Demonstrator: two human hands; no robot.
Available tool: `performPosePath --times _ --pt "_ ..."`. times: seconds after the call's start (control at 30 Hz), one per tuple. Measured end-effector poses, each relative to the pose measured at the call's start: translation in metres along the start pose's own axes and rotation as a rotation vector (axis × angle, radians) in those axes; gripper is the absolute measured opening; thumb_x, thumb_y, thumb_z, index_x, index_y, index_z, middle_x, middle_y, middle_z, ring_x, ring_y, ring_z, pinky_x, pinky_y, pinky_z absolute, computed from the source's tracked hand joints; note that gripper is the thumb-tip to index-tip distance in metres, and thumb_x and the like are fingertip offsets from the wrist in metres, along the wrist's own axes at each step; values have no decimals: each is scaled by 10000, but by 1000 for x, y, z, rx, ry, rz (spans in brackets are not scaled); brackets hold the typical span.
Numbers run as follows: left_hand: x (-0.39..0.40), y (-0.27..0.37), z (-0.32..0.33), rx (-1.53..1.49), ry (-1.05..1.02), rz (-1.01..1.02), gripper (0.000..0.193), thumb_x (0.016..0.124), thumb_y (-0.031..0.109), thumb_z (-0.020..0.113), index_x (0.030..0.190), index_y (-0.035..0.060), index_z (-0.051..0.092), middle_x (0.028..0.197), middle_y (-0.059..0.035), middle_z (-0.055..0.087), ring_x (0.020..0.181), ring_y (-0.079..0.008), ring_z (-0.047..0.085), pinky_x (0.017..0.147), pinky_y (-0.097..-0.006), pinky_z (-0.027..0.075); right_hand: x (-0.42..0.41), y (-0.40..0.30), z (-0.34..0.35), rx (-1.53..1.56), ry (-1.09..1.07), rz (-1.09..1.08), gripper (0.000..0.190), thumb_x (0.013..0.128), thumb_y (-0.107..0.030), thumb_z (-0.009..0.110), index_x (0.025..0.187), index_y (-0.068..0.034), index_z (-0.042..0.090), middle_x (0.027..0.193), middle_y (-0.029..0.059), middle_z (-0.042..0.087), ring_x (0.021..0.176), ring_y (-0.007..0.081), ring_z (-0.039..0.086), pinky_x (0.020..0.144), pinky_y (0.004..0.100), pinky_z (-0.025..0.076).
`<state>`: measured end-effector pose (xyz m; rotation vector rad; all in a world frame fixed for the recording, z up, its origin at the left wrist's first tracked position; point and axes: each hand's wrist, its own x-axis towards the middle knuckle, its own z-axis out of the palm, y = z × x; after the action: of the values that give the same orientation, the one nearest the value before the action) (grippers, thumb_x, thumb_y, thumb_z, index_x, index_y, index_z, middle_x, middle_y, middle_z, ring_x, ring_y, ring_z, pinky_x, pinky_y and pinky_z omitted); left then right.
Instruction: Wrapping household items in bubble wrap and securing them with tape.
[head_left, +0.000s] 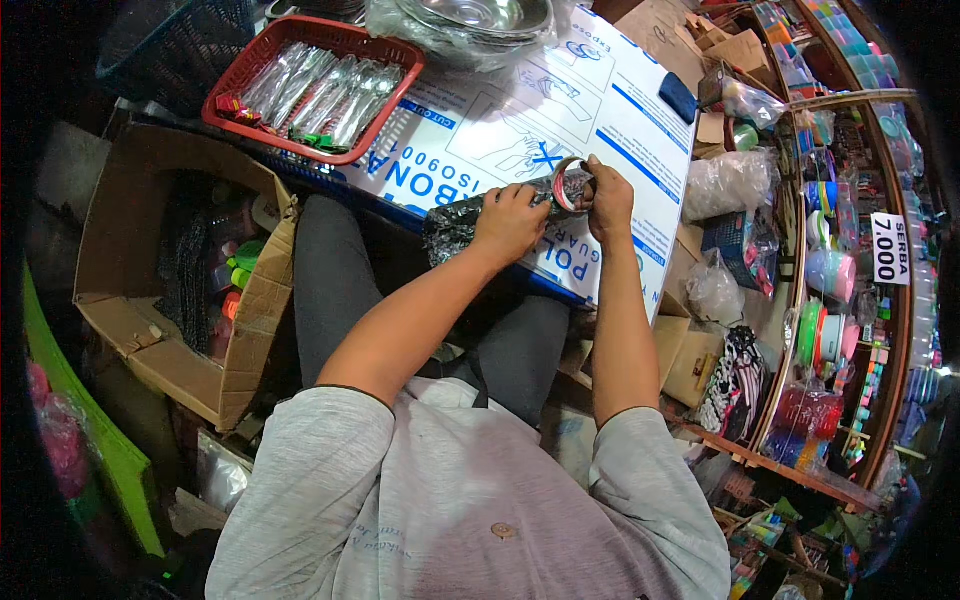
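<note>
A bundle wrapped in black plastic (454, 225) lies at the near edge of the table, which is covered with a printed white and blue sheet (480, 112). My left hand (514, 221) rests over the bundle, fingers curled on its top. At the bundle's right end, my right hand (611, 199) grips a roll of tape (559, 187), its ring standing on edge. The tape's free end cannot be made out. What the black plastic covers is hidden.
A red plastic basket (416, 64) of wrapped spoons stands at the table's back left, beside plastic-wrapped metal plates (480, 34). A dark blue phone-like object (678, 97) lies at the right edge. An open cardboard box (259, 322) stands left; shelves (855, 300) of goods line the right.
</note>
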<state>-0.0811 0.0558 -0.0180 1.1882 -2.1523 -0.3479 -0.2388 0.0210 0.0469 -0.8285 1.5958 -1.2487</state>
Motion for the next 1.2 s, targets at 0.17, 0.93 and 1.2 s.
performPosePath --times 0.17,0.93,1.2 --pt "-1 1 2 -9 -27 -36 229 744 247 646 958 166 644 1014 -60 568 1047 -250 526 871 -465 394 -11 18 -7 -27 66 -67 276 872 -256 636 846 19 635 565 -3 504 434 74 440 370 240 379" --pt "6 -3 -8 -111 -5 -26 274 740 223 687 992 119 661 1002 -98 605 964 -279 588 829 -423 453 -61 53 -37 -437 272 -163 402 777 -381 678 782 21 691 674 138 650 616 167 585 610 316 450" --pt "6 1 -8 -77 -11 -16 251 730 215 708 954 113 661 978 -101 612 935 -286 596 791 -425 454 -58 23 -39 -492 294 -6 517 701 -473 739 709 40 676 559 95 584 537 174 544 544 333 429"
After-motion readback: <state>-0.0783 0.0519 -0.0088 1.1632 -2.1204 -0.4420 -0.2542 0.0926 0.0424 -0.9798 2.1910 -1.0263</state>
